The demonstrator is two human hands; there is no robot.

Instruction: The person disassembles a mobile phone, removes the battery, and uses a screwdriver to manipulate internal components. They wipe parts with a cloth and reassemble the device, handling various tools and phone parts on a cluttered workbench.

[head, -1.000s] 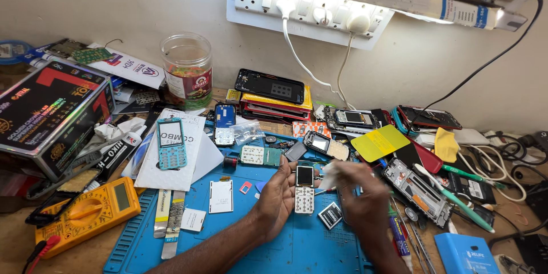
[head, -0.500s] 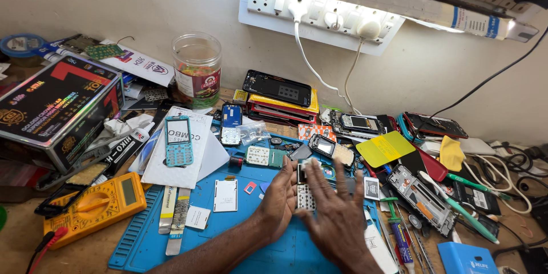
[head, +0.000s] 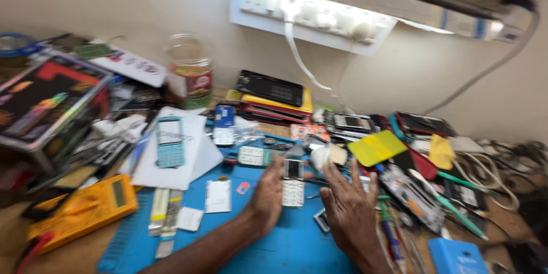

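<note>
Keypad phone [head: 293,182]: on the work mat [head: 297,251], centre of the counter [head: 68,260], between left hand [head: 267,197] and right hand [head: 349,214]. Multimeter [head: 85,210]: left of mat, on counter. Second handset [head: 170,141]: on paper sheets, behind mat's left end. Jar [head: 191,71]: behind sheets, against wall. Stacked phones [head: 274,100]: right of jar. Boxed carton [head: 43,103]: far left. Screwdrivers [head: 451,205]: right of right hand.

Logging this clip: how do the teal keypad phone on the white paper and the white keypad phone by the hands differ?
The teal keypad phone lies alone on white paper; the white keypad phone lies on the blue mat, touched by the left hand. The right hand hovers beside it. Both are face-up bar phones.
</note>
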